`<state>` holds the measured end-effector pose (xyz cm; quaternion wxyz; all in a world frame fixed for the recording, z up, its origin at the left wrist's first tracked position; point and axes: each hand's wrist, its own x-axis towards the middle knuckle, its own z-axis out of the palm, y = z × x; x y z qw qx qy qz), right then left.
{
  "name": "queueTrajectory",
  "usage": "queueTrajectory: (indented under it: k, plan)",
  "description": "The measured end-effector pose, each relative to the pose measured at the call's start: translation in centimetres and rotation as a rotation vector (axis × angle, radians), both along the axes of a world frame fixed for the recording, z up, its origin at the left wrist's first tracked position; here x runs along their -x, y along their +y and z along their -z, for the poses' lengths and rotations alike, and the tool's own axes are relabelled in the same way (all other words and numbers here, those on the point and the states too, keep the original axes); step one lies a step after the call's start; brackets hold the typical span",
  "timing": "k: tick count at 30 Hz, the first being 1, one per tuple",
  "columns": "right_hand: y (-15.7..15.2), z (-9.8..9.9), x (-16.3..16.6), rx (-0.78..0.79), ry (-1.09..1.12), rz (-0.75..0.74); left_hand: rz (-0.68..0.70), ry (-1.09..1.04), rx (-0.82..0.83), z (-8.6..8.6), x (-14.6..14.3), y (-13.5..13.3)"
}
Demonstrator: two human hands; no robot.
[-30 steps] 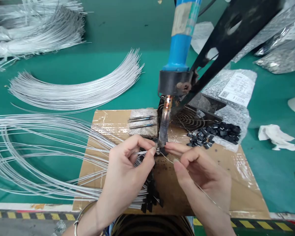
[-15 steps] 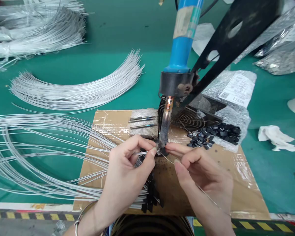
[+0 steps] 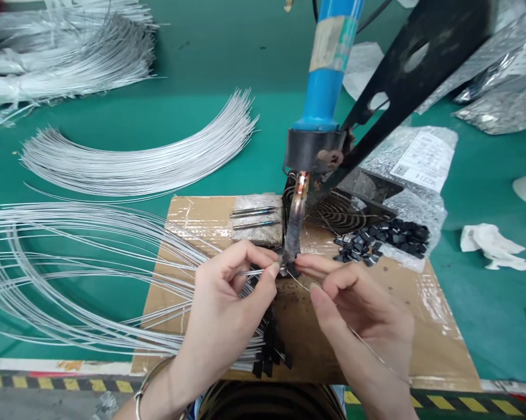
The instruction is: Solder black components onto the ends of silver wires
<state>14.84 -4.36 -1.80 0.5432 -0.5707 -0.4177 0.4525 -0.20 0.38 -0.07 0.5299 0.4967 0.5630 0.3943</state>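
Note:
My left hand (image 3: 239, 303) pinches a white wire (image 3: 250, 272) between thumb and fingers, its end just under the tip of the soldering iron (image 3: 295, 227). The iron has a blue handle and is clamped tip-down in a black bracket (image 3: 376, 111). On the other side of the tip, my right hand (image 3: 363, 321) is closed on a thin strand of solder wire (image 3: 301, 284), which runs to the joint and trails back across the palm. A small part under the tip is mostly hidden by the fingers and the iron.
Cardboard (image 3: 420, 338) covers the bench. Finished-looking wires with black ends (image 3: 269, 350) lie at left, beside a curved wire bundle (image 3: 144, 166). A pad (image 3: 256, 219) holds thin metal rods. Black connectors (image 3: 403, 236) lie on a plastic bag (image 3: 427, 157). A tissue (image 3: 493, 245) lies right.

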Motion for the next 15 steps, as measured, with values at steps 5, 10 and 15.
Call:
queueTrajectory:
  k: [5, 10, 15]
  plan:
    - [0.0, -0.11, 0.04, 0.014, -0.019, 0.012, -0.001, 0.009, 0.004, 0.14, 0.08, -0.1]
    - [-0.14, 0.18, -0.04, 0.011, -0.007, 0.007, 0.0, -0.005, 0.0, 0.37, 0.02, -0.11]
    - [-0.24, 0.17, 0.06, 0.011, -0.033, 0.012, 0.005, -0.001, 0.0, 0.32, -0.07, -0.24]
